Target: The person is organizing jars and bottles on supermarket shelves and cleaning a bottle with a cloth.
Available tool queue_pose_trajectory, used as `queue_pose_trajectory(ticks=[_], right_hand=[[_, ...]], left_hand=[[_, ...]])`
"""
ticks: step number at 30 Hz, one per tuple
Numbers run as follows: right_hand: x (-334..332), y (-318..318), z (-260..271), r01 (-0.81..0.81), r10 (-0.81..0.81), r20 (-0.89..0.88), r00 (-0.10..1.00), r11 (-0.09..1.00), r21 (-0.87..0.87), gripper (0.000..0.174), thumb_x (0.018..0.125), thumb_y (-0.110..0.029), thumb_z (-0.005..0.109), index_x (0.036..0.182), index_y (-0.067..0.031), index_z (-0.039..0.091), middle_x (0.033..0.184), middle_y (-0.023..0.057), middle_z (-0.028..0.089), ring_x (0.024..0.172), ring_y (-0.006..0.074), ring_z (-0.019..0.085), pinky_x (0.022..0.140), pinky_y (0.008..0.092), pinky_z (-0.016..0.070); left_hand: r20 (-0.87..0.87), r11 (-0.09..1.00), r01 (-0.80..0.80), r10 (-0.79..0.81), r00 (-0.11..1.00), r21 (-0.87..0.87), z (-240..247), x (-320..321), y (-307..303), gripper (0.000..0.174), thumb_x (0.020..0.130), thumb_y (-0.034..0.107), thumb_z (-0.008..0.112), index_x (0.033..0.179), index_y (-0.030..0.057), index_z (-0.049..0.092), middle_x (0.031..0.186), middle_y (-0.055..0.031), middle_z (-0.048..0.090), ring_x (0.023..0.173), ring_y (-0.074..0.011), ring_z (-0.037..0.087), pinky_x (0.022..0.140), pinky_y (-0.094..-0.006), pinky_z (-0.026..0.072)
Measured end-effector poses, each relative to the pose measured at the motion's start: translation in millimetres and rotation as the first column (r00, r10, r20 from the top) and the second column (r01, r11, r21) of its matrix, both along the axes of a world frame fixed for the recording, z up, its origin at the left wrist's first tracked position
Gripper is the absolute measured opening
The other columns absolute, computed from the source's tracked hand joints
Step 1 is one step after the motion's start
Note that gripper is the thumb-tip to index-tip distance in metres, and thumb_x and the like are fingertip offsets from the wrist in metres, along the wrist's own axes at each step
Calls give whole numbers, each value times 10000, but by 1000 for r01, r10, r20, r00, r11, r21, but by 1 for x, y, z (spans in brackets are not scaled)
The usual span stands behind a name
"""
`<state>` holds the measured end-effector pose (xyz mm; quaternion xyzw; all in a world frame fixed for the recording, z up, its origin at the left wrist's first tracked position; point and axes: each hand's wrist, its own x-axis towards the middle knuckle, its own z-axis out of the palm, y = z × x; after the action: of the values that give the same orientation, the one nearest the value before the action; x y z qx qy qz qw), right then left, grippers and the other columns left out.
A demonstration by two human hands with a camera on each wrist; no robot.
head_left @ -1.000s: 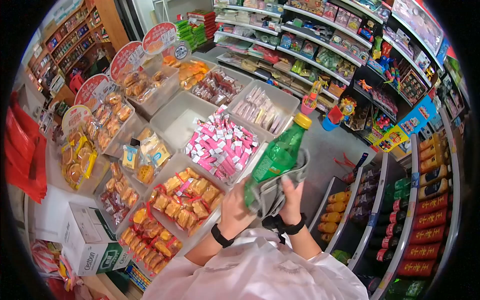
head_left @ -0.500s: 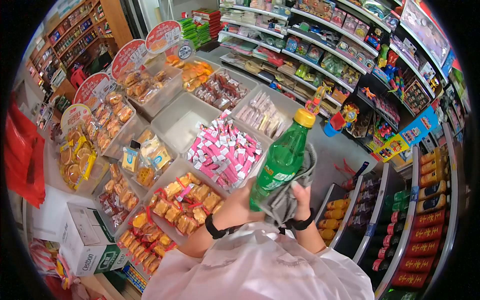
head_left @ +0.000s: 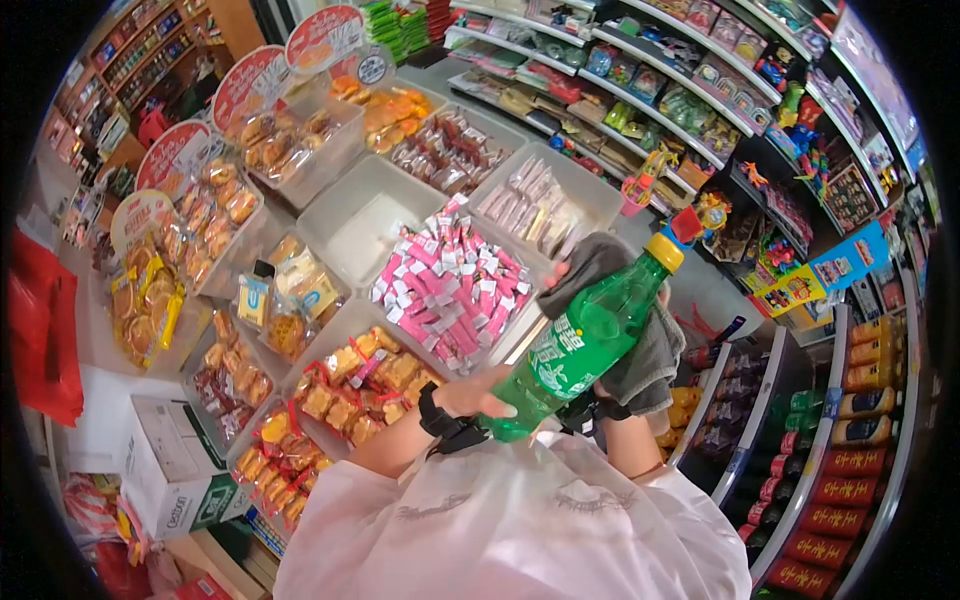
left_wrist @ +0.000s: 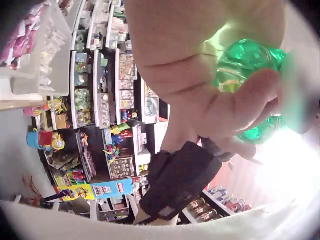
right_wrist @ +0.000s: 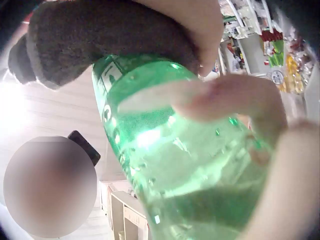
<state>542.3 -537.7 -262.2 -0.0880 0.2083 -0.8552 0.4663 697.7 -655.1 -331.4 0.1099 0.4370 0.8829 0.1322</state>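
Note:
A green plastic soda bottle (head_left: 590,335) with a yellow cap (head_left: 665,251) tilts up to the right in front of the person's chest. My left hand (head_left: 468,394) grips it near the base, thumb across the near side; the left wrist view shows fingers curled round the green base (left_wrist: 250,62). A grey cloth (head_left: 648,365) is wrapped behind the bottle's upper half and shows on both sides of it. My right hand holds the cloth against the bottle from behind, mostly hidden, with fingertips (head_left: 557,273) showing at the cloth's left edge. In the right wrist view the cloth (right_wrist: 110,42) presses on the bottle.
Bins of packaged snacks stand to the left, with pink-wrapped sticks (head_left: 455,290) nearest the bottle. A drinks shelf (head_left: 800,430) lines the right side. Toy shelves (head_left: 680,85) rise beyond the floor. A white carton (head_left: 175,465) sits at lower left.
The bottle has tipped further to the right and its label now faces up. The cloth and right hand have moved from the bottle's lower right side to behind its upper half.

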Motion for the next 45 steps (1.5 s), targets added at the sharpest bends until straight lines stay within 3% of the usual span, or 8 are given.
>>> queue_pose_trajectory(ticks=[7,11,15,20,23,26,31,45], right_hand=[[0,-3,-101,-171,145,188,971,976,132,610,853,-541,439,1189,-32,457,1062,127,545,948,246,534,829,358,440],[0,-26,-113,-223,193,184,964,961,162,470,883,-462,469,1124,-61,517,983,72,591,855,174,579,736,303,485],[13,-64,-76,-225,246,4,969,881,416,393,891,-420,499,1068,-74,556,927,35,622,789,124,607,689,260,504],[9,-90,-104,-266,322,-36,946,837,478,358,892,-365,518,1068,-57,567,958,24,622,823,112,598,753,255,487],[0,-101,-145,-307,391,-48,919,789,531,319,892,-323,529,1053,-52,577,965,21,626,826,104,597,761,246,482],[-5,-108,-171,-369,453,-9,891,737,566,287,886,-289,542,1043,-53,586,954,24,633,823,105,602,753,247,484],[-4,-111,-194,-377,465,21,885,691,616,293,871,-283,556,1041,-46,587,949,29,633,815,119,607,738,256,486],[-16,-63,-152,-326,293,142,945,862,389,374,881,-367,539,1091,-60,583,1058,61,626,935,180,609,839,313,490]], left_hand=[[100,951,-274,261,960,146,-10,3,0,672,715,422,675,1185,-4,452,893,-152,620,783,-239,619,697,-351,496],[336,904,-396,428,839,-164,-32,10,-16,581,810,297,655,1250,10,409,1057,-102,585,857,-151,598,738,-301,495],[23,631,-650,725,689,-424,-51,2,-20,507,836,127,626,1268,0,394,1151,-58,519,956,-118,527,814,-276,453],[-9,422,-557,791,611,-716,-82,-2,-48,521,765,176,671,1195,1,434,1035,-105,583,947,-208,569,806,-322,455],[-302,46,-535,784,543,-843,-107,-1,-62,430,731,192,644,1048,-34,460,774,-219,618,763,-410,607,648,-435,480],[-124,-38,-140,720,683,-989,-115,-2,-83,525,692,274,718,1023,-37,453,733,-213,589,747,-390,597,655,-442,463],[-269,-229,-149,689,673,-962,-163,-6,-87,354,704,137,594,944,-36,400,630,-221,546,648,-421,571,551,-481,422],[-180,-219,-12,770,612,-976,-84,-2,-67,536,843,477,512,1137,30,468,1014,-236,553,873,-377,592,696,-454,475]])
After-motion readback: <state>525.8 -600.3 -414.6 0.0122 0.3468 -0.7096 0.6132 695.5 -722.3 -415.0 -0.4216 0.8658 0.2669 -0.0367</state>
